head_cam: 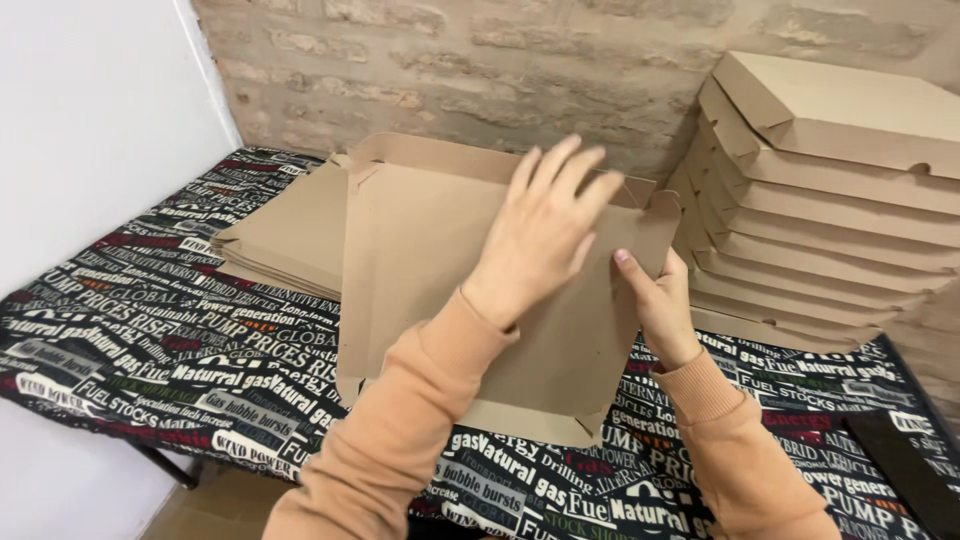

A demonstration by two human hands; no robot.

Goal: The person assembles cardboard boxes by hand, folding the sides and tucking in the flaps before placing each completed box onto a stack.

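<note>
A flat brown cardboard box blank (pixel 420 250) stands tilted up off the table in front of me, its side flaps partly raised. My left hand (pixel 545 230) lies spread flat against its upper right panel, fingers apart. My right hand (pixel 655 295) grips the blank's right edge flap, thumb on the front and fingers behind the cardboard. Both arms wear peach sleeves.
A pile of unfolded cardboard blanks (pixel 285 235) lies at the back left of the table. A leaning stack of several folded flat boxes (pixel 830 200) stands at the right against the brick wall (pixel 480 60). The table has a black printed cloth (pixel 150 330); its near edge drops to the floor.
</note>
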